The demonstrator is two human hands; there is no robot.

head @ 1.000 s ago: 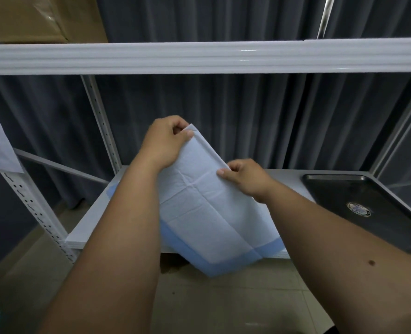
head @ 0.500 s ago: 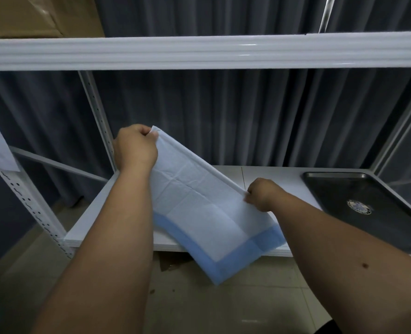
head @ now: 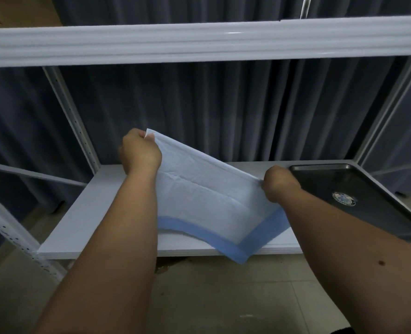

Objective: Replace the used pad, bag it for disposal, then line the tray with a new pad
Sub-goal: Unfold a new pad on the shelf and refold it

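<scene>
Two hands are all you have on the pad (head: 206, 201), and both are clamped on it. Start with the biggest thing before you: the white metal shelving, whose upper beam (head: 199, 42) runs across the whole view, with a dark pleated curtain (head: 223, 112) hanging behind it. Below that beam lies the white shelf (head: 84, 213) that carries everything; its front edge faces you and a perforated upright (head: 79, 131) rises at its back left corner. Under it you see pale floor tiles (head: 223, 297).

On the shelf's right end sits the dark metal tray (head: 368, 189), one corner near the shelf's back edge and its right side running out of view. A round emblem (head: 343, 199) sits on the tray's floor; it carries a ring of small writing, too blurred to read.

Your pad is white with a blue border and shows fold creases. You hold it tilted above the shelf's middle, its high corner toward the back left, its low blue corner hanging past the shelf's front edge. It lies just left of the tray, not in it.

Your left hand (head: 139, 153) grips the pad's upper corner with curled fingers. Your right hand (head: 280, 183) pinches the pad's right edge, close beside the tray's near left corner; whether it touches the tray cannot be told.
</scene>
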